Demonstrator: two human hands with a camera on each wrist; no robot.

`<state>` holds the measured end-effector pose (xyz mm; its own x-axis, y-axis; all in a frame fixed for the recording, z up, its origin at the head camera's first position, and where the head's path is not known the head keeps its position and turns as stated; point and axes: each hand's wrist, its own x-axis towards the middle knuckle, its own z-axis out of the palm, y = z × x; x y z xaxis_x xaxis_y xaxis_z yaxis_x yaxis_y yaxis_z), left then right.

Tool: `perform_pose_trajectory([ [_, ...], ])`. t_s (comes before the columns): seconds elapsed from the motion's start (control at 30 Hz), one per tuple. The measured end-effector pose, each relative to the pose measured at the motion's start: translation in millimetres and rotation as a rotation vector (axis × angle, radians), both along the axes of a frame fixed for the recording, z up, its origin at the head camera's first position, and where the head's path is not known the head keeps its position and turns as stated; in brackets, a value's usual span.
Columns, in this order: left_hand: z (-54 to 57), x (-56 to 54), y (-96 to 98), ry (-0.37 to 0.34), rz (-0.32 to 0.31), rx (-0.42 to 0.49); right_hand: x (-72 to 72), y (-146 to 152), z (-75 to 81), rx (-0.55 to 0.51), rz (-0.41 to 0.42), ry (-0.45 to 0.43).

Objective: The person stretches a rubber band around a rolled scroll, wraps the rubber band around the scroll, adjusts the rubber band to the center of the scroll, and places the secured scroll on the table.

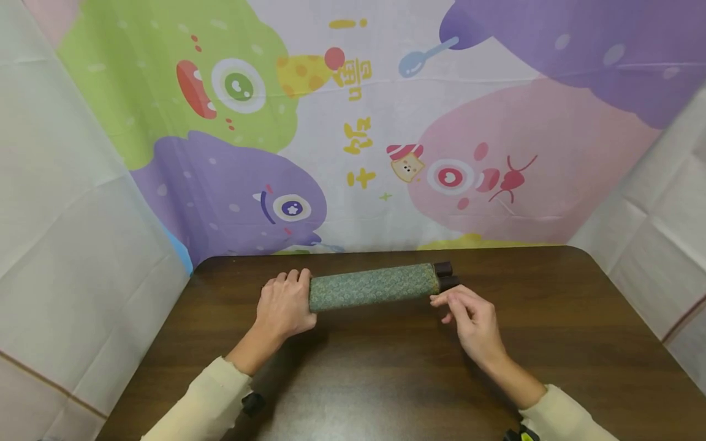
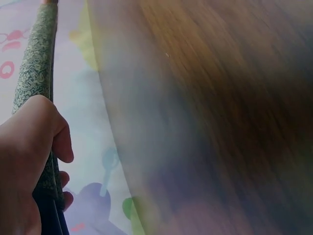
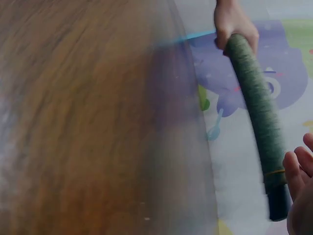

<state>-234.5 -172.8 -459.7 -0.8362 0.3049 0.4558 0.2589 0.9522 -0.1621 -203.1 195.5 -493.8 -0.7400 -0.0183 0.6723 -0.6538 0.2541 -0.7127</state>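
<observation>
A rolled scroll (image 1: 375,286) covered in green floral-patterned fabric is held above the dark wooden table, nearly level and slightly raised at its right end. Two dark rod ends (image 1: 444,269) stick out there. My left hand (image 1: 284,306) grips the scroll's left end, with the thumb (image 2: 61,142) over the near side in the left wrist view. Beside the other end is my right hand (image 1: 474,324), its fingers loosely bent and the fingertips right at the lower edge near the rods. In the right wrist view these fingers (image 3: 293,169) lie alongside the scroll, not round it.
The brown table (image 1: 353,380) has rounded back corners. Behind it hangs a white cloth (image 1: 380,226) printed with cartoon monsters. Pale cloth walls (image 1: 72,214) enclose the table on the left and right.
</observation>
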Motion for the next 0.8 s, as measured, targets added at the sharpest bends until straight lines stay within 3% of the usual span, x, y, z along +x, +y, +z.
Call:
perform_pose_trajectory([
  [0.3, -4.8, -0.9, -7.2, 0.026, -0.001, 0.023, -3.6, 9, 5.8, 0.000, -0.052, -0.050],
  [0.53, -4.6, 0.1, -7.4, 0.082, -0.039, -0.001, -10.8, 17, 9.2, -0.006, -0.099, -0.053],
  [0.8, -6.7, 3.5, -10.5, 0.133, -0.063, -0.004, -20.8, 29, 9.2, 0.202, -0.141, 0.027],
])
